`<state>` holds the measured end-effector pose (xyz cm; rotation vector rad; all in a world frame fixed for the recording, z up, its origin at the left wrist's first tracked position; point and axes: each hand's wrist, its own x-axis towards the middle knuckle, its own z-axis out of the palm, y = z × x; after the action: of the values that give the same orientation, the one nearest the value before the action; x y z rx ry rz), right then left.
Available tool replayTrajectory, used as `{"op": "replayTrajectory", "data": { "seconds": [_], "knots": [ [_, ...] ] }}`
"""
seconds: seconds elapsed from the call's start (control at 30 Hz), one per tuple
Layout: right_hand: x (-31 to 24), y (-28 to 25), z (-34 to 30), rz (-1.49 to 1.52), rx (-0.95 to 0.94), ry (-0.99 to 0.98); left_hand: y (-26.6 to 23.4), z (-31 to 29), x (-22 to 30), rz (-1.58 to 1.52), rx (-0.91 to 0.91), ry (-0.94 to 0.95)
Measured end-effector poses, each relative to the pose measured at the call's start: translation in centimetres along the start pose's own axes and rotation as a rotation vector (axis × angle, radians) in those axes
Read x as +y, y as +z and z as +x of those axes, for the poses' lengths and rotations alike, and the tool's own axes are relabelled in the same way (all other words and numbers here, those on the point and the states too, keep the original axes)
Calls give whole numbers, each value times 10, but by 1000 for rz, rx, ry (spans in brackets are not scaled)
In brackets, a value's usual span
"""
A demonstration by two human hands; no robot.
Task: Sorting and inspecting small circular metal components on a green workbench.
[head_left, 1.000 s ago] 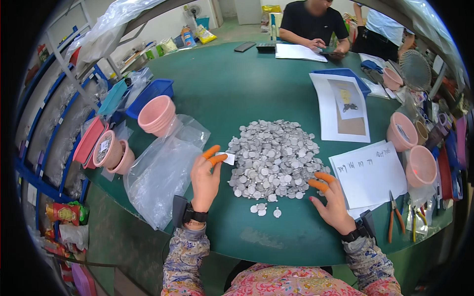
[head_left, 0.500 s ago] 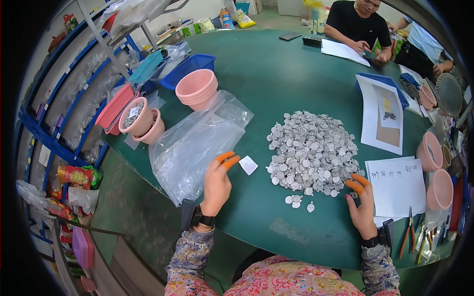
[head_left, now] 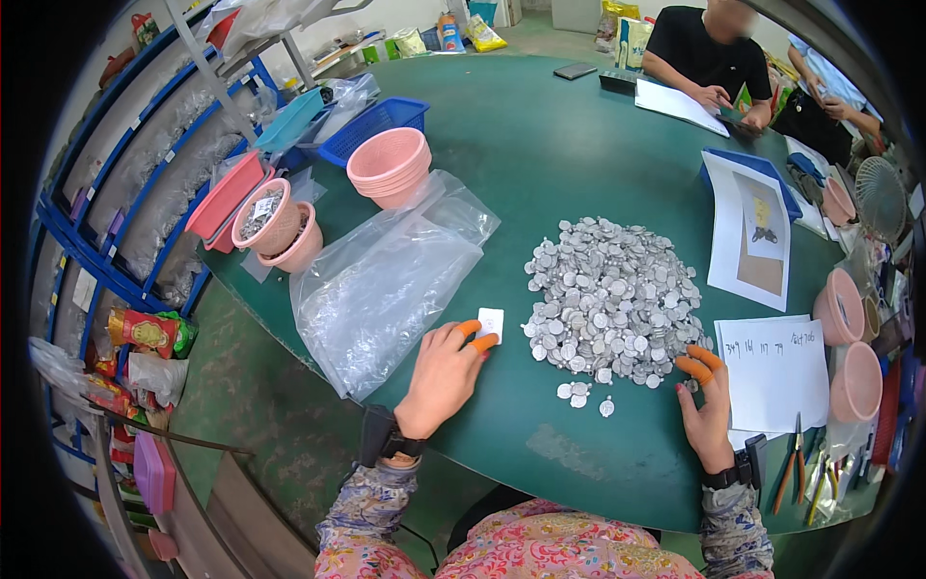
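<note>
A large heap of small silver coin-like metal discs (head_left: 612,299) lies on the green table in front of me. Several loose discs (head_left: 579,392) rest at its near edge. My left hand (head_left: 444,376), with orange finger cots on two fingers, reaches out left of the heap. Its outstretched fingertips touch a small white paper slip (head_left: 491,324) lying on the table. At the heap's lower right edge is my right hand (head_left: 709,415), also in orange cots. Its fingers and thumb are apart, beside a few discs, and nothing is visibly gripped.
Clear plastic bags (head_left: 386,289) and stacked pink baskets (head_left: 389,164) stand left, near pink pots (head_left: 265,222) of small parts. Right are handwritten paper (head_left: 772,372), pliers (head_left: 791,468) and a printed picture sheet (head_left: 748,227). Across the table a person (head_left: 709,58) holds a device.
My left hand has moved up and right onto the paper slip, which now lies turned more upright. My right hand stays beside the heap, nearly unmoved. The view has shifted slightly.
</note>
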<state>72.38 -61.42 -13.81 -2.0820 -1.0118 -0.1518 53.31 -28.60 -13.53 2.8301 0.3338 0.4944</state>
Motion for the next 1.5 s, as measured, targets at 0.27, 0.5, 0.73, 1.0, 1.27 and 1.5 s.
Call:
{"op": "replayTrajectory", "data": {
  "seconds": [0.27,0.5,0.73,1.0,1.27,1.5],
  "knots": [
    [-1,2,3,-9,1,-25,-13,-16,-16,-159,128,3],
    [-3,2,5,-46,-29,20,-9,-3,5,-79,69,-24],
    [0,11,10,-239,-129,-95,-8,-3,-12,8,87,-22],
    [3,17,29,-380,-238,-55,12,26,99,-174,-225,-19],
    [7,30,46,-432,-257,-47,52,55,113,-41,-294,12],
    [12,64,75,-364,-172,-118,62,81,97,-54,-244,5]
  ]
}}
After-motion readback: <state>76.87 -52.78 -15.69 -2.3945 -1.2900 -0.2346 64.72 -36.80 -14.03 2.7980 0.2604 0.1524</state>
